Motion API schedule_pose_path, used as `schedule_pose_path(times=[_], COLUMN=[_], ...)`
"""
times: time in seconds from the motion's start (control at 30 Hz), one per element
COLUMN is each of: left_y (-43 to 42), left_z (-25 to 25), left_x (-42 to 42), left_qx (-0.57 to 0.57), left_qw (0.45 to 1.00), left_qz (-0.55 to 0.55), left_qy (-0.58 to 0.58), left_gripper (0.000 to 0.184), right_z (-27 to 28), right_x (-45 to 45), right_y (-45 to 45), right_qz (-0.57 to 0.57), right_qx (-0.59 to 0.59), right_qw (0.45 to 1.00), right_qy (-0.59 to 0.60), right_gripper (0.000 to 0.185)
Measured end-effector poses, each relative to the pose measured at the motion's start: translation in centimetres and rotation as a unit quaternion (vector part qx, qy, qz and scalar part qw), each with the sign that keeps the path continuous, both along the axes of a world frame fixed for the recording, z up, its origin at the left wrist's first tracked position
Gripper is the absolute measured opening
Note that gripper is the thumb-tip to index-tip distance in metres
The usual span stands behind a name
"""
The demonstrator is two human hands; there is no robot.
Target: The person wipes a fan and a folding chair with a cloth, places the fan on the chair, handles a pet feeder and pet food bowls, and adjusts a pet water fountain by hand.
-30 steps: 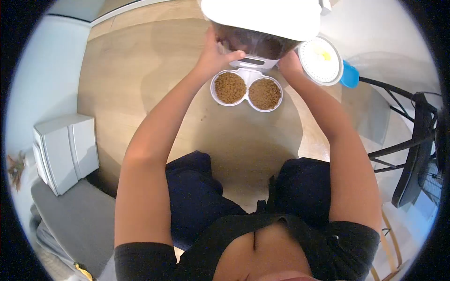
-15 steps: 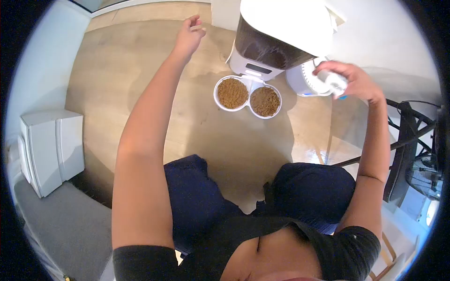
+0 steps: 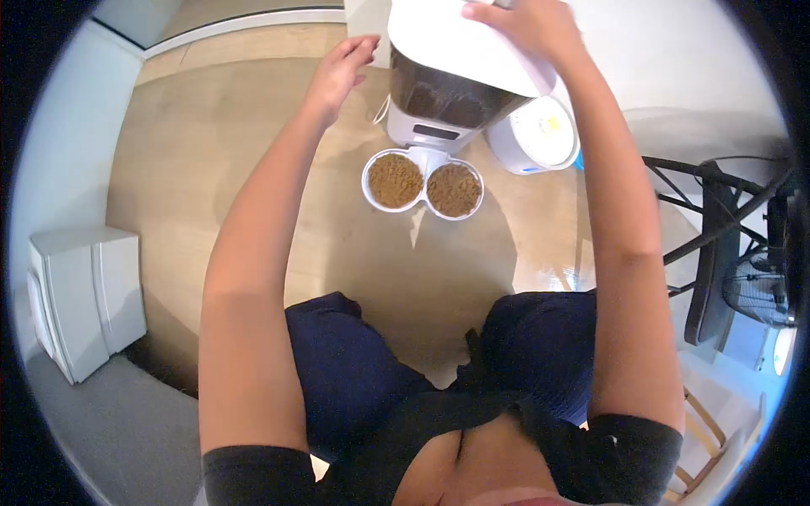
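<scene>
A white feeder [image 3: 460, 42] with a dark see-through middle stands at the top centre. Joined to its front is a white double bowl [image 3: 422, 202], both sides full of brown kibble [image 3: 396, 180]. My right hand [image 3: 536, 27] is over the feeder's white top, thumb stretched out; a small greyish thing shows by its fingers, cut by the frame's upper edge, and its grip is hard to make out. My left hand [image 3: 342, 76] hovers to the left of the feeder, fingers slightly bent and apart, with nothing in it.
Right of the feeder sits a round white container [image 3: 540, 135] with a blue part behind. A dark metal-framed chair [image 3: 717, 228] and a fan [image 3: 759, 287] are at the right. A white box-like unit [image 3: 89, 295] stands left, beside a grey mat [image 3: 126, 430].
Both hands have left the feeder's lower sides. My right hand held a small white object over the round container, then moved up to the feeder's top. The feeder looks shifted in view.
</scene>
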State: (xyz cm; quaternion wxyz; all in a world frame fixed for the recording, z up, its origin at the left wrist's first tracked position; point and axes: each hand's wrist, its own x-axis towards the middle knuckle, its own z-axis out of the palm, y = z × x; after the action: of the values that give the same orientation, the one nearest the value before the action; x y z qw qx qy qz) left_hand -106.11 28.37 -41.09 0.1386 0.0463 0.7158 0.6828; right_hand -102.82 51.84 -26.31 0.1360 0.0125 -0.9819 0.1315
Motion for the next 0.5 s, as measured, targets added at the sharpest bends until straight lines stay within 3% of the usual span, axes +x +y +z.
schedule_pose_path(times=[0.03, 0.07, 0.1, 0.17, 0.2, 0.27, 0.3, 0.37, 0.47, 0.5], left_y=[0.2, 0.3, 0.5, 1.3, 1.7, 2.7, 3.2, 3.4, 2.8, 2.5], left_z=[1.2, 2.1, 3.0, 5.1, 6.3, 9.3, 10.8, 6.4, 5.6, 6.2], left_x=[0.1, 0.5, 0.8, 1.0, 1.3, 2.2, 4.3, 1.8, 1.2, 1.4], left_qx=[0.058, 0.053, 0.063, 0.074, 0.037, -0.005, 0.027, 0.148, 0.164, 0.108], left_qw=[0.998, 0.998, 0.998, 0.997, 0.997, 0.995, 0.996, 0.971, 0.972, 0.986], left_qz=[-0.01, -0.005, -0.017, -0.027, -0.045, -0.062, -0.064, -0.159, -0.138, -0.083], left_qy=[-0.004, -0.011, -0.008, -0.009, -0.047, -0.079, -0.057, -0.104, -0.095, -0.099], left_gripper=[0.047, 0.047, 0.052, 0.057, 0.066, 0.078, 0.079, 0.075, 0.071, 0.066], right_z=[-0.6, -3.4, -4.3, -6.7, -9.4, -10.1, -10.3, -9.6, -8.3, -7.9], right_x=[0.0, -0.5, -1.7, 1.8, 2.8, 6.5, 7.0, 7.8, 8.2, 8.1], right_y=[0.8, 3.5, 6.1, 6.0, 4.6, 0.6, -0.3, -1.2, -1.8, -2.7], right_qz=[0.0, 0.036, 0.083, -0.161, -0.251, -0.262, -0.266, -0.167, -0.108, -0.126], right_qx=[0.006, 0.01, -0.108, -0.315, -0.484, -0.633, -0.636, -0.713, -0.687, -0.687], right_qw=[0.998, 0.978, 0.965, 0.921, 0.809, 0.716, 0.714, 0.68, 0.718, 0.715], right_qy=[0.062, 0.207, 0.222, 0.165, 0.221, 0.132, 0.124, 0.042, -0.036, -0.038], right_gripper=[0.062, 0.06, 0.043, 0.042, 0.055, 0.076, 0.076, 0.087, 0.085, 0.083])
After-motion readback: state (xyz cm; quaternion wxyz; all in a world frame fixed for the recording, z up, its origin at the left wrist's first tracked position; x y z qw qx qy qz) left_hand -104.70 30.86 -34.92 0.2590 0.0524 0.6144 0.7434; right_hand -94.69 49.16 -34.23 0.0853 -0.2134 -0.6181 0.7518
